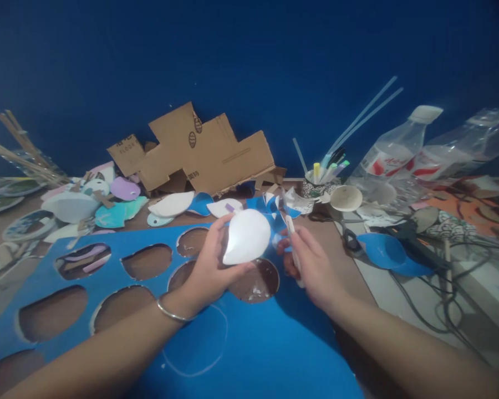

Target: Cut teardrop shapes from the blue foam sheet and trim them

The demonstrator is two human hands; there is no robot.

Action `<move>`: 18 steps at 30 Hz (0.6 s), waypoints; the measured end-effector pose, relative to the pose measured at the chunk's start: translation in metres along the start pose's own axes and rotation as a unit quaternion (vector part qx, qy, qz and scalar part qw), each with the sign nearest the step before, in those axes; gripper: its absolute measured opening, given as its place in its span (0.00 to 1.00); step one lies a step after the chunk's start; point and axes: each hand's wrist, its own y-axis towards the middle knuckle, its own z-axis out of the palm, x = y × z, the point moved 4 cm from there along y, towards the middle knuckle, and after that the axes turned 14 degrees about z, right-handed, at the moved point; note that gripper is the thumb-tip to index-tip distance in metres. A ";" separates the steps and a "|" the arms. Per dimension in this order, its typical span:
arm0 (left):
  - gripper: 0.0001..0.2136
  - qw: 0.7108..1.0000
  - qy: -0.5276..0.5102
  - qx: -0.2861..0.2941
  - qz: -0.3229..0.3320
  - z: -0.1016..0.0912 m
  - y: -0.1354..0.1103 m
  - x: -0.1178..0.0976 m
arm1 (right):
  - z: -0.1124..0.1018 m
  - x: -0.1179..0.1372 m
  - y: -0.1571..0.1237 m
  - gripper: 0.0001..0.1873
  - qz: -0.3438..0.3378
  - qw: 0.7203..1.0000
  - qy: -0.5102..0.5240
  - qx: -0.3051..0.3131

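Observation:
My left hand, with a silver bangle at the wrist, grips a white teardrop-shaped cutout between thumb and fingers. It is held above a blue sheet full of rounded holes. Just right of the cutout, my right hand is closed round a slim, pale-handled craft knife, held upright; its tip is hard to make out. A chalky curved outline is drawn on the sheet near my left forearm.
Cut pieces, including a purple scrap, lie behind the sheet. Brown cardboard leans on the blue wall. A pen cup and plastic bottles stand back right. A blue curved piece and a black cable lie at right.

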 end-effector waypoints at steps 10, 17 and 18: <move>0.34 0.990 -0.028 -0.135 -0.042 -0.020 0.004 0.020 | -0.007 0.021 -0.006 0.14 -0.286 0.827 -0.482 -0.046; 0.37 0.989 -0.046 -0.129 -0.062 -0.021 0.004 0.024 | -0.006 0.017 -0.005 0.13 -0.351 0.793 -0.492 -0.083; 0.37 0.990 -0.030 -0.127 -0.055 -0.022 0.004 0.024 | -0.006 0.017 -0.005 0.13 -0.352 0.793 -0.490 -0.078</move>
